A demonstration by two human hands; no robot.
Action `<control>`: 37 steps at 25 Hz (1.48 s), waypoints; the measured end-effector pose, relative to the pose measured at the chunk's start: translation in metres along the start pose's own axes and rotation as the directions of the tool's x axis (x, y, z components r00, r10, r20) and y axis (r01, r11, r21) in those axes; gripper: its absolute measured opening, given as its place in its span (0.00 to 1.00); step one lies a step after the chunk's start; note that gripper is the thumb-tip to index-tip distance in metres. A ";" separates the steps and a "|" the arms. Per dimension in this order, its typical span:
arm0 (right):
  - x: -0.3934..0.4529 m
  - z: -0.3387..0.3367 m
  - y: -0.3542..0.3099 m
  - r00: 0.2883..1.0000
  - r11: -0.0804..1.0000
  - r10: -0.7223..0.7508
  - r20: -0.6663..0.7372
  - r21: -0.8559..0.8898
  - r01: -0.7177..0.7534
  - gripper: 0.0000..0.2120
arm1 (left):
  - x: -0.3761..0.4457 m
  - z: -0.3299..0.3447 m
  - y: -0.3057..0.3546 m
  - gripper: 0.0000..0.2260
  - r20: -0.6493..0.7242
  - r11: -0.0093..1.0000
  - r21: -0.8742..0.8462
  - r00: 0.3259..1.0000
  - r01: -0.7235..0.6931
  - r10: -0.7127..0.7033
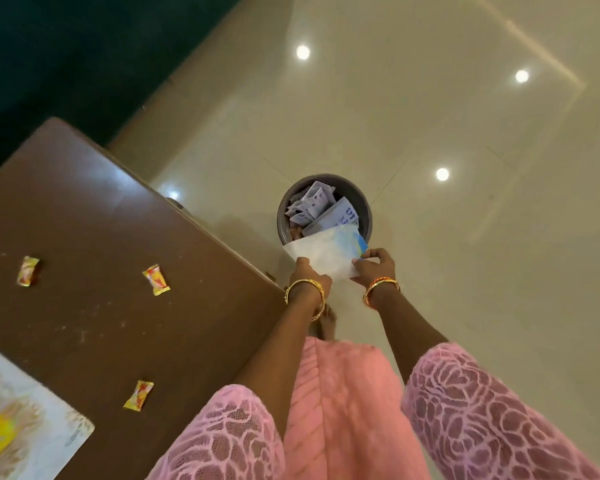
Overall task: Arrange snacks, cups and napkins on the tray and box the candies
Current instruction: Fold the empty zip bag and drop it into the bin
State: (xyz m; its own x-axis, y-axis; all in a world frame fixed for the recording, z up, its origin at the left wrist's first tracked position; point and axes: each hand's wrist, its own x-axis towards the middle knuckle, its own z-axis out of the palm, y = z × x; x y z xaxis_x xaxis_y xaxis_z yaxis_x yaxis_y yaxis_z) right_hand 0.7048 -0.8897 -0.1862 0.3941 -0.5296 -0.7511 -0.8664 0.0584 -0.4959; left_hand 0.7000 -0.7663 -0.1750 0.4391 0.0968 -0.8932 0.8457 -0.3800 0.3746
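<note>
tray (32, 403): bottom-left corner of view, white patterned, a yellow item on it, mostly cut off
candies: three yellow-red wrapped, loose on brown table (94, 209); far-left candy (28, 270), middle candy (156, 279), near candy (138, 395); all well apart, none boxed, no box in view
table edge: runs diagonal, ends just beside left wrist
left hand (307, 271): fingers closed, pinching near-left edge of white wrapper (326, 254); nearer hand to table and candies
wrapper: held flat between both hands, long axis left-right, far edge over near rim of bin (364, 202), touching or just above, cannot tell
bin: straight ahead of hands on floor, already holding paper scraps, room left at near side
right hand (374, 268): fingertips pinched on near-right corner of wrapper, by blue patch
key relation: bin mouth just beyond wrapper, short push forward and release likely drops it in
open room: bare tiled floor right and ahead; table blocks left
risk: wrapper may catch on rim or scraps
</note>
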 end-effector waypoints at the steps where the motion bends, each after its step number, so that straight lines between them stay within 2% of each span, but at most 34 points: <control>1: 0.017 0.006 0.005 1.000 1.000 0.003 0.009 -0.002 -0.003 0.14 | 0.019 0.006 0.001 0.21 0.024 0.999 -0.023 0.999 0.039 -0.039; 4: 0.071 0.023 0.022 1.000 0.999 -0.027 -0.017 -0.022 0.026 0.09 | 0.072 0.020 0.005 0.16 0.041 0.967 -0.209 0.990 0.143 -0.138; 6: 0.102 0.035 0.031 0.996 0.992 -0.081 -0.046 -0.104 0.076 0.09 | 0.104 0.030 0.002 0.17 0.034 0.951 -0.261 0.986 0.164 -0.161; 9: 0.142 0.054 0.039 0.985 0.969 -0.166 -0.038 -0.189 0.156 0.08 | 0.138 0.046 -0.001 0.20 0.032 0.955 -0.230 0.982 0.188 -0.186; 13: 0.177 0.077 0.045 0.985 0.947 -0.155 0.079 -0.271 0.171 0.08 | 0.171 0.057 0.000 0.24 0.054 0.975 -0.143 0.985 0.168 -0.162; 17: 0.194 0.089 0.048 0.952 0.899 -0.076 0.298 -0.392 0.194 0.20 | 0.189 0.060 -0.003 0.22 0.042 0.994 -0.009 0.993 0.107 -0.106; 19: 0.198 0.090 0.048 0.915 0.804 -0.066 0.399 -0.521 0.285 0.28 | 0.191 0.061 -0.006 0.23 0.079 0.988 0.129 0.992 0.089 -0.099; 21: 0.196 0.086 0.049 0.903 0.692 -0.063 0.425 -0.633 0.346 0.31 | 0.186 0.061 -0.008 0.24 0.089 0.969 0.241 0.992 0.061 -0.084; 23: 0.185 0.077 0.051 0.896 0.595 -0.159 0.414 -0.684 0.422 0.29 | 0.173 0.061 -0.007 0.22 0.056 0.917 0.398 0.998 -0.008 -0.015; 25: 0.168 0.067 0.049 0.844 0.483 -0.332 0.421 -0.693 0.535 0.23 | 0.153 0.060 -0.005 0.20 0.020 0.835 0.541 0.994 -0.104 0.111; 27: 0.148 0.059 0.042 0.755 0.364 -0.474 0.453 -0.680 0.636 0.17 | 0.131 0.056 0.000 0.17 -0.024 0.781 0.597 0.968 -0.185 0.248; 29: 0.124 0.052 0.033 0.670 0.294 -0.569 0.477 -0.643 0.707 0.13 | 0.106 0.045 0.004 0.15 -0.082 0.739 0.632 0.928 -0.234 0.364; 32: 0.091 0.042 0.017 0.604 0.234 -0.644 0.469 -0.630 0.740 0.11 | 0.071 0.022 0.004 0.15 -0.181 0.666 0.703 0.842 -0.250 0.508; 34: 0.062 0.034 0.004 0.571 0.161 -0.652 0.499 -0.644 0.748 0.13 | 0.039 0.000 -0.002 0.16 -0.250 0.650 0.726 0.793 -0.225 0.555; 37: 0.012 0.026 -0.015 0.516 0.071 -0.645 0.564 -0.628 0.775 0.19 | -0.013 -0.031 -0.022 0.20 -0.299 0.644 0.749 0.788 -0.155 0.538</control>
State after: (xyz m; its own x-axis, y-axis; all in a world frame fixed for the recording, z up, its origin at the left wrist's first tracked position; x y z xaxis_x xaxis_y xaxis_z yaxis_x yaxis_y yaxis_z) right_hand 0.7302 -0.8747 -0.1992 0.9350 0.1662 -0.3134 0.0514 -0.9377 -0.3437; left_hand 0.6851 -0.7305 -0.1643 0.8920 0.1468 -0.4276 0.2489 -0.9490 0.1936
